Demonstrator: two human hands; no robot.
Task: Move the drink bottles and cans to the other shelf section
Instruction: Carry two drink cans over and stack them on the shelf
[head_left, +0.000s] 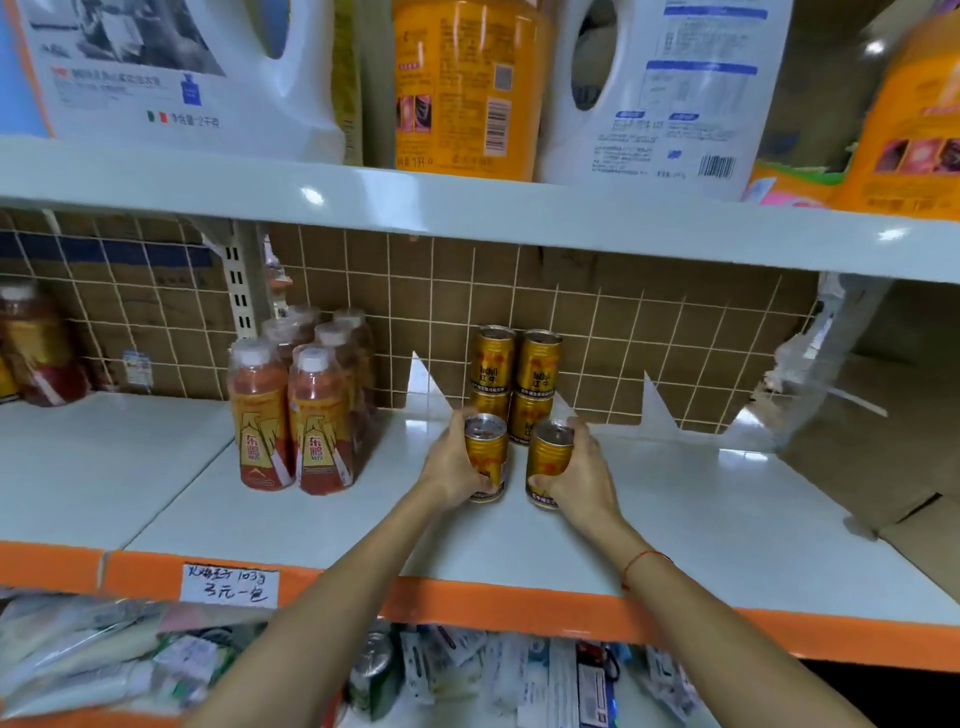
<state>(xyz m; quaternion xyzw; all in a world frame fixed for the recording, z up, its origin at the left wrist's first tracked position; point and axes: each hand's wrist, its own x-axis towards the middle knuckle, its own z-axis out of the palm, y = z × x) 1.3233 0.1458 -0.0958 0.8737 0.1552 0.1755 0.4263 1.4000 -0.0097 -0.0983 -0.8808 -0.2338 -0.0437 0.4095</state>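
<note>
On the white middle shelf (701, 519) my left hand (451, 470) grips a gold drink can (487, 454), and my right hand (582, 475) grips a second gold can (548, 460) beside it. Both cans stand upright on the shelf. Right behind them, against the brown grid back wall, stands a stack of gold cans (517, 382), two wide and two high. To the left stands a shrink-wrapped pack of orange drink bottles (301, 410) with white caps.
The upper shelf holds white detergent jugs (660, 88) and an orange bottle (462, 88). A shelf upright (241, 291) divides the left section, where a red-capped jar (36, 348) stands. Packets fill the lower shelf (156, 660). A handwritten price tag (231, 584) hangs on the orange edge.
</note>
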